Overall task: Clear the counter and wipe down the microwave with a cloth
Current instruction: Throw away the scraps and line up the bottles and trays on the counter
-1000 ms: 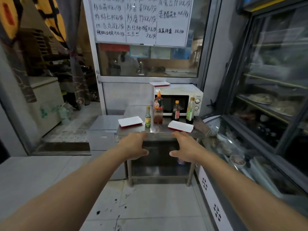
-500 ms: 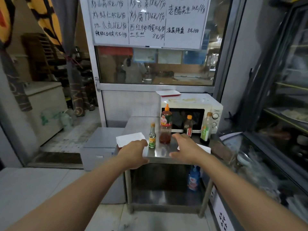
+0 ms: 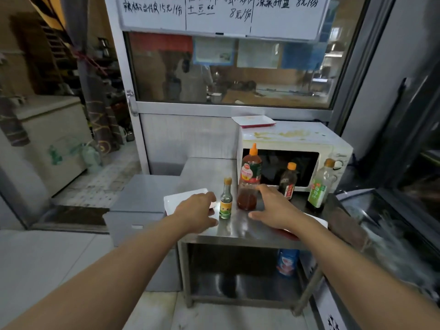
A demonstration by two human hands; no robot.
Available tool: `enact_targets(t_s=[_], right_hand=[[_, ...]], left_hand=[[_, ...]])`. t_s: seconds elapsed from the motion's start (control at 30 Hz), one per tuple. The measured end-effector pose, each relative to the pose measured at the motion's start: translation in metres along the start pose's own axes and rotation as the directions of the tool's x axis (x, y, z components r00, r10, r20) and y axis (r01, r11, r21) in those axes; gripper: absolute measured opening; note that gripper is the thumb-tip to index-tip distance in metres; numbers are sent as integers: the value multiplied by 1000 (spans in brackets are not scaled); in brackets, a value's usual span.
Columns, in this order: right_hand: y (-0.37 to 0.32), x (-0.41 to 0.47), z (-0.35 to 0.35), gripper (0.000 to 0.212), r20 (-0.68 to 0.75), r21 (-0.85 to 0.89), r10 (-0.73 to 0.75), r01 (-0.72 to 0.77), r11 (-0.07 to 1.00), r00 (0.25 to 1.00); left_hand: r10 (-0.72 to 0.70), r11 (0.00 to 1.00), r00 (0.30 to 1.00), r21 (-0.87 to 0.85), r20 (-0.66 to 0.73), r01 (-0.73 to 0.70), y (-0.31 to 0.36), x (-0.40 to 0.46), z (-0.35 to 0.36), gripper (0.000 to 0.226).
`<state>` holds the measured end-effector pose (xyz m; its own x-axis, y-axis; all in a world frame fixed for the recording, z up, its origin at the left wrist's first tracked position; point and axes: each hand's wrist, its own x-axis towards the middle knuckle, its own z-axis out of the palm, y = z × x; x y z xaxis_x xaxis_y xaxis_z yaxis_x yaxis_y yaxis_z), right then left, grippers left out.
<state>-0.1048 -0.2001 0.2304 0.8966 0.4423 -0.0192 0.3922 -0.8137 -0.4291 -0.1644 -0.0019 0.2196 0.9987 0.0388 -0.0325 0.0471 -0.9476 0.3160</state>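
A white microwave (image 3: 292, 136) with yellowish stains on its top stands at the back right of a steel counter (image 3: 235, 232). In front of it stand a small green-label bottle (image 3: 225, 202), a tall red-sauce bottle (image 3: 249, 179), a dark bottle (image 3: 288, 181) and a clear green-label bottle (image 3: 319, 186). A white tray (image 3: 177, 200) lies at the counter's left, partly under my left hand (image 3: 196, 210), whose fingers are relaxed and hold nothing. Another tray (image 3: 319, 221) shows past my right hand (image 3: 273, 206), which is spread open beside the red-sauce bottle. A third tray (image 3: 253, 120) sits on the microwave.
A lower steel cabinet (image 3: 145, 194) adjoins the counter on the left. A blue bottle (image 3: 287, 262) stands on the shelf under the counter. A glass display case (image 3: 392, 222) runs along the right. A glass partition with a whiteboard menu (image 3: 221, 13) is behind.
I have come closer to the counter. Both hands have moved forward over its front edge, the left above the white tray, the right up to the red-sauce bottle.
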Motion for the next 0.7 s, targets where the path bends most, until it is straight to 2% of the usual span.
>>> enact_targets(t_s=[0.1,0.23,0.37,0.7], right_hand=[[2,33,4,69,-26,13,46,-46,999,999],[3,74,11,69,-41,29,131,-130,991,991],[7,103,17,71,-75,98,216,-209,973,973],[33,160,35,83,-172,217,363,-324,921,916]], left_hand=[[39,999,999,-2,2,-39,-18,37,1,58],[93,995,995,28,44,-94,-43,86,-3,60],[137,988,985,62,101,-143,-60,129,-5,59],[175,984,972,-5,154,-177,-82,194,16,62]])
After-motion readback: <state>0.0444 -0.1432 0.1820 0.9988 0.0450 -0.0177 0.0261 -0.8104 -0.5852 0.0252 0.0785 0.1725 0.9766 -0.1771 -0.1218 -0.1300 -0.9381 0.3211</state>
